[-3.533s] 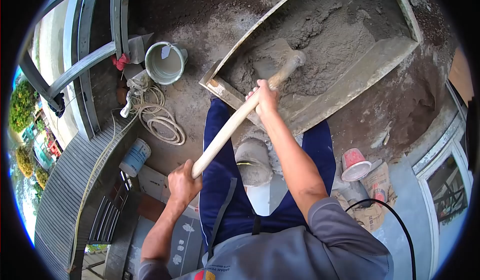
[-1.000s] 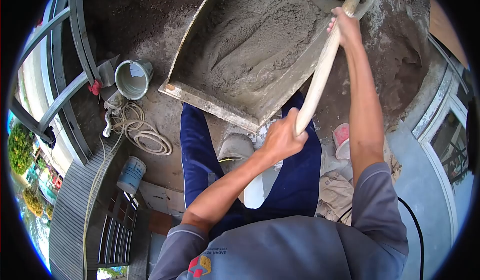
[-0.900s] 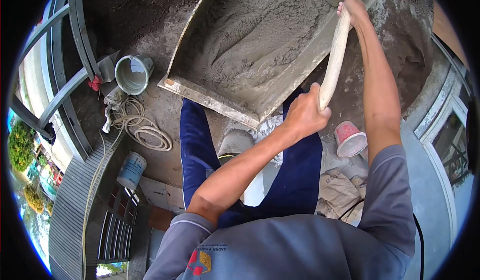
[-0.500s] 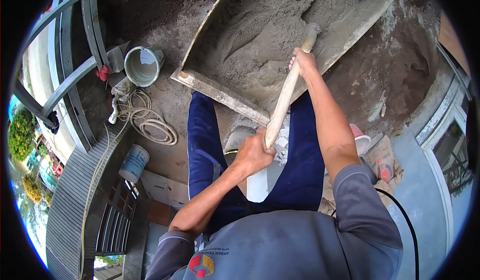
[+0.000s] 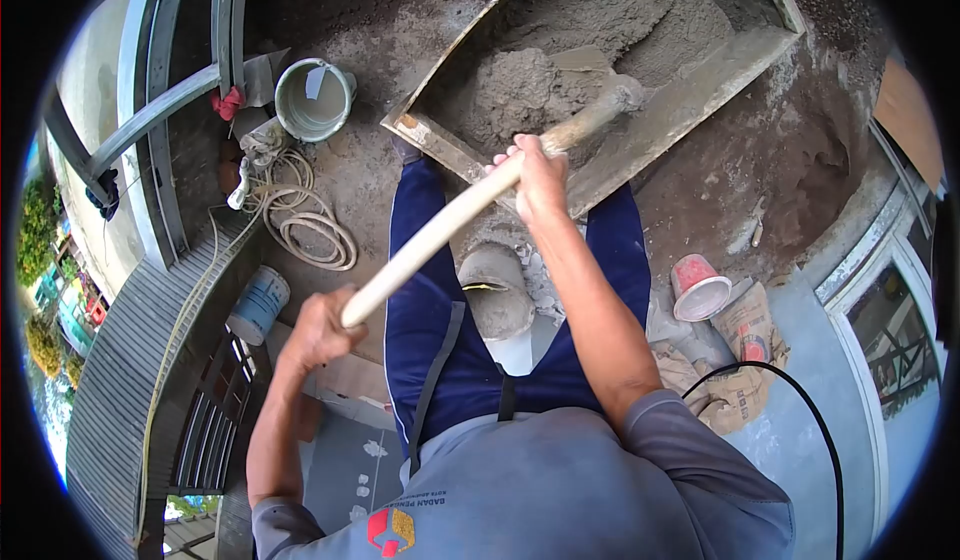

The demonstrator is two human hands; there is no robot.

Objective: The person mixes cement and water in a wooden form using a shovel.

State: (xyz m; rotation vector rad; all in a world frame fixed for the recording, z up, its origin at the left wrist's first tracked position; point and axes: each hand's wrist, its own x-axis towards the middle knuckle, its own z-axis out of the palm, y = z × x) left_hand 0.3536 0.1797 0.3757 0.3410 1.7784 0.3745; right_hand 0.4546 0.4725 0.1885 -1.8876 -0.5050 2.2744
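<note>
A long wooden handle (image 5: 440,240) runs diagonally from lower left to upper right. My left hand (image 5: 325,328) is closed round its lower end, at the left of my thighs. Farther up, my right hand (image 5: 541,178) grips the shaft near the trough's front edge. The tool's head, coated in cement, lies in the wet grey mortar (image 5: 520,90); its blade is partly hidden. That mortar fills much of a wooden trough (image 5: 690,115) in front of my legs.
At the left are a bucket of water (image 5: 315,100), a coiled hose (image 5: 310,238), a blue-white pail (image 5: 260,305) and a metal frame (image 5: 155,120). A cement-crusted bucket (image 5: 497,295) stands between my legs. A red tub (image 5: 700,288) and paper sacks (image 5: 745,360) lie right.
My left hand has moved left and the handle has swung to a flatter angle. My right hand has shifted left and slightly down. Mortar is now heaped around the tool's head.
</note>
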